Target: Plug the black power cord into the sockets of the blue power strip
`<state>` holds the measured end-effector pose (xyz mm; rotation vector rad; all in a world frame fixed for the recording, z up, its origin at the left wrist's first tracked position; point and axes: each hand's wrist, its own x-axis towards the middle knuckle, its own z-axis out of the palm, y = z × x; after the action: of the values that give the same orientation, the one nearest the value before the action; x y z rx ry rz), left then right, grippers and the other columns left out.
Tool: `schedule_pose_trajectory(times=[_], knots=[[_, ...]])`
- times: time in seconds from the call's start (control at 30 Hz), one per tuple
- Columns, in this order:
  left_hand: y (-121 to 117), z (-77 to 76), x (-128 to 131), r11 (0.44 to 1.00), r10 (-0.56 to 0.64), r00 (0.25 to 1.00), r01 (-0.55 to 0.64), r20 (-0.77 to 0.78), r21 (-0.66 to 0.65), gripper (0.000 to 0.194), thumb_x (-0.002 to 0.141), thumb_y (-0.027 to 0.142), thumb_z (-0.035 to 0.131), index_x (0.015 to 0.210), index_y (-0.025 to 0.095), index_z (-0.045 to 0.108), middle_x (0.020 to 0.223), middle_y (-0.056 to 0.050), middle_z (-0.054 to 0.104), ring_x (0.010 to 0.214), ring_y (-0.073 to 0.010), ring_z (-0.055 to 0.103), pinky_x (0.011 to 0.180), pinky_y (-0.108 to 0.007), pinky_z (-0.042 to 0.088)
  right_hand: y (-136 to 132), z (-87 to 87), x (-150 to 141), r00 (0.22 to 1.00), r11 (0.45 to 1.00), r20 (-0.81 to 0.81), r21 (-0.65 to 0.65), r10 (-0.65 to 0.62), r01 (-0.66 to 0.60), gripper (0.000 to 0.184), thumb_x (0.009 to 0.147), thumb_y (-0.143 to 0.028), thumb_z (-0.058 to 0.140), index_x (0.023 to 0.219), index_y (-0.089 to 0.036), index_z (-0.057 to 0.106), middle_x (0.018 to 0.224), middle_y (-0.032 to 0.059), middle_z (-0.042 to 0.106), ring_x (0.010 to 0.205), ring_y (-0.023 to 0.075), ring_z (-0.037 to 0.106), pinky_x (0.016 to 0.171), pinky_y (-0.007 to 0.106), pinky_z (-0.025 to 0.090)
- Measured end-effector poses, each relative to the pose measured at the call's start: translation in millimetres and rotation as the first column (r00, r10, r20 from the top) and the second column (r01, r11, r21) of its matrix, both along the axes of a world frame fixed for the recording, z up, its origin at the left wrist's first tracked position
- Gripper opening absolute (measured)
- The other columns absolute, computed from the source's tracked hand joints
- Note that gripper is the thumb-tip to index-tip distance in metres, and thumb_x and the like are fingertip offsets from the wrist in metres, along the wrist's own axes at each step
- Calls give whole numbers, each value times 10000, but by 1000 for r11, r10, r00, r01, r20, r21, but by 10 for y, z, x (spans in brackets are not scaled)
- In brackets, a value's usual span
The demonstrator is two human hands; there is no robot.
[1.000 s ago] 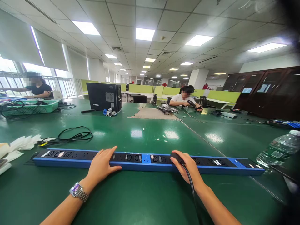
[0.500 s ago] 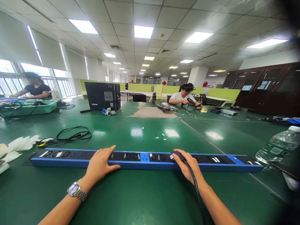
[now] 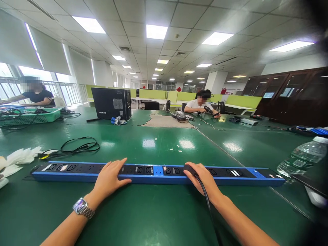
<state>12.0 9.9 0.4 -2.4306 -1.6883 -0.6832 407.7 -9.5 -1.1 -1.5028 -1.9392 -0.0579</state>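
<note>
A long blue power strip [image 3: 159, 179] with black sockets lies across the green table in front of me. My left hand [image 3: 109, 177] rests over its left-middle part, thumb and fingers spread apart. On the right-middle part, my right hand [image 3: 201, 177] grips a black power plug [image 3: 190, 168] at the socket face. The plug's cable [image 3: 208, 205] runs down from the hand toward the bottom edge. My fingers hide part of the plug, and its prongs cannot be seen.
A coiled black cable [image 3: 80, 147] and white gloves [image 3: 22, 159] lie at left. A water bottle [image 3: 302, 155] lies tilted at right. Further back are a green basket [image 3: 46, 115], a black computer case [image 3: 110, 103] and two people, one holding a power tool [image 3: 210, 110].
My right hand has tipped the plug more upright and slightly left, its end now against the strip. The cable has swung a little left. My left hand stays put.
</note>
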Motion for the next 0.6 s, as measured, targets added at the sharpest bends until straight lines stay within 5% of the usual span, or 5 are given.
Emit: schedule_pose_trajectory(times=[0.17,0.37,0.5,0.6], knots=[[-97,150,383,987,-146,986,141,75,71,564,829,487,624,1311,209,527,1302,-113,615,1227,-302,531,1075,-510,369,-13,-197,-45,998,991,38,132,-42,36,384,914,-469,474,1188,-237,610,979,80,699,920,227,626,896,415,478],[-180,296,1613,916,-400,902,400,161,32,489,862,343,618,1321,218,503,1285,-90,621,1171,-261,554,1015,-439,431,-10,-471,78,970,960,109,208,-215,190,788,748,-662,596,1346,-166,468,1261,160,612,1172,336,530,997,530,398],[-67,308,2256,911,-393,912,404,119,-85,477,857,328,623,1306,225,501,1171,-110,668,1105,-290,589,921,-466,475,-15,-534,145,962,969,186,182,-198,165,640,784,-567,581,1306,-207,500,1340,129,575,1229,320,501,1017,511,381],[6,246,2423,914,-380,920,389,95,-115,298,884,224,552,1181,231,575,1054,-87,705,1035,-271,621,882,-454,484,-12,-544,148,959,971,192,155,-208,180,596,793,-514,571,1311,-230,491,1357,111,564,1242,313,493,1022,509,369]])
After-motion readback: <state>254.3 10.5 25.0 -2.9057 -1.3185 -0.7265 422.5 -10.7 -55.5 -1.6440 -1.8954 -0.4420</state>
